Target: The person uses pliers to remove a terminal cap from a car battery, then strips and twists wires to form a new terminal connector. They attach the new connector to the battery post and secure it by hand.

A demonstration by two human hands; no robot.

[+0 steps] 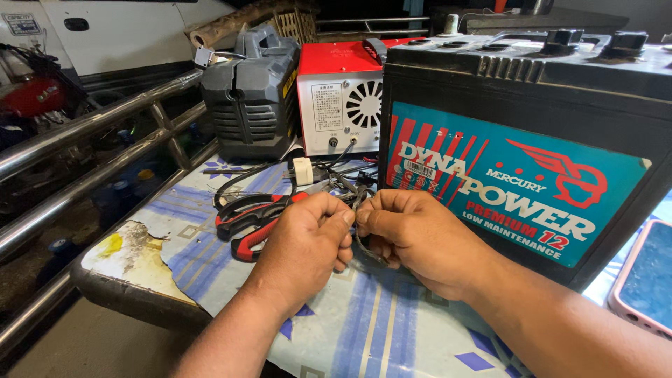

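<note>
Hands (350, 234) pinch wire (358, 241) in fingers | battery (518, 154) beside | table edge (133, 297) near

We see both our forearms come in from the bottom edge of the frame, the left from lower centre-left and the right from the lower right corner, converging toward the middle. Our left hand (308, 238) is curled into a loose fist, knuckles up, thumb pressed against the bent index finger in a pinch. Our right hand (413, 234) faces it, back of the hand up, fingers (381, 210) folded under and thumb tip pinched to the index finger. The two pinches meet almost tip to tip at the centre of the frame. Both wrists are nearly straight and both arms are bare.
</note>
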